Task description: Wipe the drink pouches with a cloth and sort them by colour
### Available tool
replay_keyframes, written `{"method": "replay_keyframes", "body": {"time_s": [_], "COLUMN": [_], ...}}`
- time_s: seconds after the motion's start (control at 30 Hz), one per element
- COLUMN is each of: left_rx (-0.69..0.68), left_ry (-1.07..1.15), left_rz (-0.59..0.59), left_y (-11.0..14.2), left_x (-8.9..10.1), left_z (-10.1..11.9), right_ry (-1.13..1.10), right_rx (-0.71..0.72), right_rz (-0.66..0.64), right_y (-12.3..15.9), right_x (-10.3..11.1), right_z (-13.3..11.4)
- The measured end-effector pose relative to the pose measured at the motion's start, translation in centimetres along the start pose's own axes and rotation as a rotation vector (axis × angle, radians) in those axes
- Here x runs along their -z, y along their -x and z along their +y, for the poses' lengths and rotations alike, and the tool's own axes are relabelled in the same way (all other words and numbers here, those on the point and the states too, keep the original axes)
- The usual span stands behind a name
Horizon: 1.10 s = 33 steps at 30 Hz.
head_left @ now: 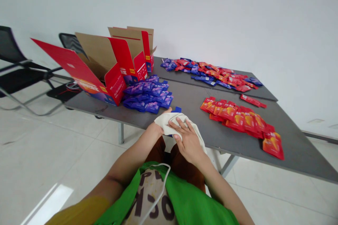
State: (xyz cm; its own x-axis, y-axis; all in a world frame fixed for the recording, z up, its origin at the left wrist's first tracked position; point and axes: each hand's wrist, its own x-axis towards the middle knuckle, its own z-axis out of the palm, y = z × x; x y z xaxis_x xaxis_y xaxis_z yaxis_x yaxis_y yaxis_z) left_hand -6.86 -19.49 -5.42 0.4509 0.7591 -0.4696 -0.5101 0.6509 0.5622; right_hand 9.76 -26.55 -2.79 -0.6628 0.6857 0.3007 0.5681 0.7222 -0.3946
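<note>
Just over the table's front edge, my left hand [158, 128] supports a blue pouch [176, 109] from below, its palm and most fingers hidden. A white cloth [164, 119] covers nearly all of that pouch, leaving its capped-looking end showing at the top. My right hand [188, 140] presses the cloth down onto it, fingers somewhat spread and the cloth's edge hanging out beside the palm. Left of my hands lies a stack of blue-purple pouches [150, 95]. Off to the right, red-orange pouches [237, 116] overlap in a row.
Open red cartons [116, 82] with raised brown flaps stand along the table's left end. A mixed heap of red and blue pouches [211, 74] lies at the back of the grey table [185, 93]. One red pouch [252, 101] lies apart. Black chairs [21, 66] stand at left.
</note>
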Motion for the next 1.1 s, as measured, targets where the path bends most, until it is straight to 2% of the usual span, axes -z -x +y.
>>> {"method": "replay_keyframes", "body": {"time_s": [0.2,0.37,0.5,0.63,0.8,0.9,1.0,1.1], "left_rx": [-0.081,-0.201,-0.128,-0.043,0.028,0.016,-0.048,-0.002], "left_ry": [0.106,0.271,0.334,0.339,0.330,0.335,0.321,0.252], "left_rz": [-0.181,-0.149,-0.135,-0.158,-0.201,-0.235,-0.210,-0.160], "left_y": [0.0,0.3,0.7,1.5,1.6,1.0,0.1,-0.7], "left_x": [0.2,-1.1,-1.2,-0.4,0.8,1.0,1.4,2.0], "left_z": [-0.7,-1.0,-0.7,-0.2,0.1,0.0,0.0,0.0], "right_ry": [0.005,0.081,0.099,0.060,-0.179,-0.258,-0.198,-0.006], "right_rx": [-0.067,-0.181,-0.308,-0.426,-0.299,-0.172,-0.009,0.032], "right_rz": [-0.039,-0.042,-0.147,-0.189,-0.011,0.009,-0.022,-0.036], "right_y": [-1.9,-3.5,-5.6,-6.6,-3.9,-1.8,-0.7,-0.3], "right_x": [0.3,-0.3,-0.2,1.4,4.6,5.4,4.1,1.6], "right_z": [0.7,2.0,3.4,4.4,4.1,2.7,1.0,-0.3]}}
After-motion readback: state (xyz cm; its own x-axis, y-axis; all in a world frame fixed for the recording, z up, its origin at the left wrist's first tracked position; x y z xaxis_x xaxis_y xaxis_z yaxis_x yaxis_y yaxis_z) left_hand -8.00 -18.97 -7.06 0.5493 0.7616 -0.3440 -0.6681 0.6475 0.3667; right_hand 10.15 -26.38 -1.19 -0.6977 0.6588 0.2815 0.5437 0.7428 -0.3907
